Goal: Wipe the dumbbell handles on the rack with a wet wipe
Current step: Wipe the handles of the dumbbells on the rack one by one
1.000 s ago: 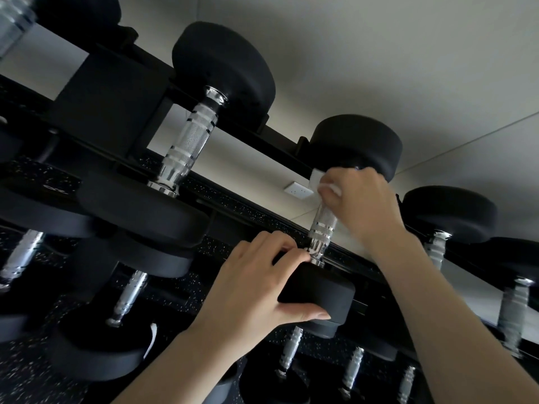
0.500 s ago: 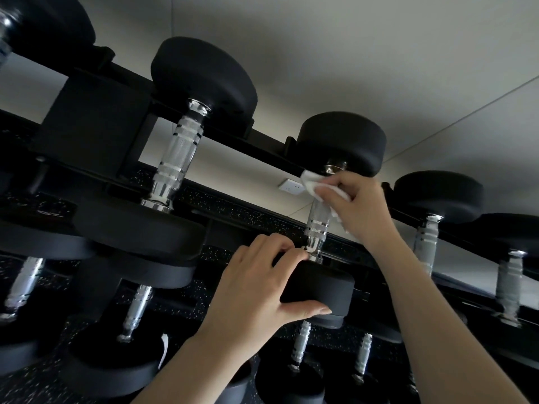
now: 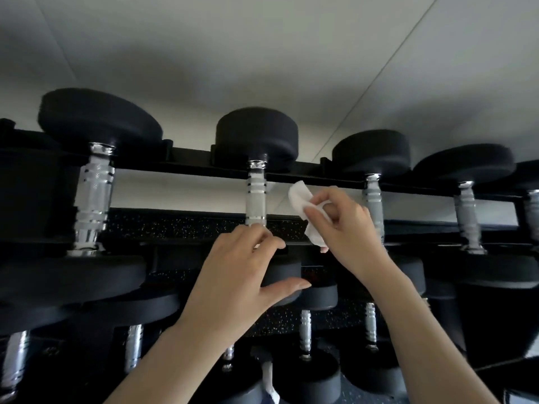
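The black rack [image 3: 189, 164] carries a row of black-headed dumbbells with chrome handles. The middle dumbbell's handle [image 3: 256, 196] stands bare. My left hand [image 3: 242, 275] grips that dumbbell's near head [image 3: 287, 277], fingers curled over its top edge and thumb under its front. My right hand [image 3: 347, 225] pinches a crumpled white wet wipe [image 3: 300, 201] just to the right of the handle, apart from it, between this handle and the neighbouring one [image 3: 374, 199].
A larger dumbbell [image 3: 94, 196] sits to the left, and further ones [image 3: 466, 217] to the right. Lower-tier dumbbells [image 3: 305, 328] stand below my hands. A white scrap [image 3: 269, 380] hangs near the bottom. A pale wall [image 3: 262, 53] lies behind the rack.
My right hand has come off the middle handle and moved right and down with the wipe. The handle is now uncovered. The view has swung, so the rack sits level.
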`<action>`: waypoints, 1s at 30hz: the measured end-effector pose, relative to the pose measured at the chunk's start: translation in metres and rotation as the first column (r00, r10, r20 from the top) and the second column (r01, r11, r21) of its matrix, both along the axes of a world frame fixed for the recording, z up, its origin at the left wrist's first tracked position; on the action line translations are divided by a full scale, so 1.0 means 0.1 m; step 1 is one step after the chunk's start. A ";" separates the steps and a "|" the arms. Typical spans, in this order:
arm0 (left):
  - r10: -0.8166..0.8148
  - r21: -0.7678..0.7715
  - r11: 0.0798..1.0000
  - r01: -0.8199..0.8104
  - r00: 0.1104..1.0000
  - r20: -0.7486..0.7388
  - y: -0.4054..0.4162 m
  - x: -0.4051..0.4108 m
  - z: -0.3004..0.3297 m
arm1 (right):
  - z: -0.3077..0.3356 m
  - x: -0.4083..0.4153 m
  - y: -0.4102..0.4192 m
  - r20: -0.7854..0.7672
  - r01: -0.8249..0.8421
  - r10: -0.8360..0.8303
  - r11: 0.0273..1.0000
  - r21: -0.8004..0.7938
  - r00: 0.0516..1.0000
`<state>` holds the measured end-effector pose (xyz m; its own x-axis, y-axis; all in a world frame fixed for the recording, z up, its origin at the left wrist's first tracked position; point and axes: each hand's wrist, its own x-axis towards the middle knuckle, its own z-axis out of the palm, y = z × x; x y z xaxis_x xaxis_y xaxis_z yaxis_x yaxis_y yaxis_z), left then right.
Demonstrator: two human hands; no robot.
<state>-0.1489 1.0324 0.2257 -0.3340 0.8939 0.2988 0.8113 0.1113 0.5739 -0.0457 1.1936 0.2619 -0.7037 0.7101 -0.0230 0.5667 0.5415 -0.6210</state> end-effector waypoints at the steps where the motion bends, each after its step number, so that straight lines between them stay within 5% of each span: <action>1: -0.018 -0.003 1.000 0.018 1.000 -0.018 0.09 0.07 0.03 | 0.02 0.09 0.07 0.001 0.007 -0.007 1.000 0.028 1.000; 9: -0.052 -0.055 0.997 0.047 0.994 -0.098 0.78 0.82 0.06 | 0.15 0.89 0.79 0.074 0.010 -0.035 0.947 0.320 0.997; 15: -0.027 -0.115 0.993 0.020 0.998 -0.055 1.10 1.32 -0.07 | -0.02 1.02 1.32 0.133 -0.071 0.026 0.936 0.346 0.991; 20: 0.055 -0.100 0.994 -0.054 0.998 0.015 1.13 1.46 -0.14 | -0.27 0.76 1.54 -0.026 -0.065 0.084 0.904 0.423 0.996; 25: 0.091 -0.103 0.991 -0.086 0.995 0.045 1.12 1.50 -0.15 | -0.47 0.65 1.51 -0.307 0.154 -0.042 0.924 0.350 0.951; 30: 0.107 -0.093 0.990 -0.101 0.992 0.062 1.11 1.51 -0.16 | -0.47 0.58 1.43 -0.455 0.240 -0.185 0.968 0.066 0.871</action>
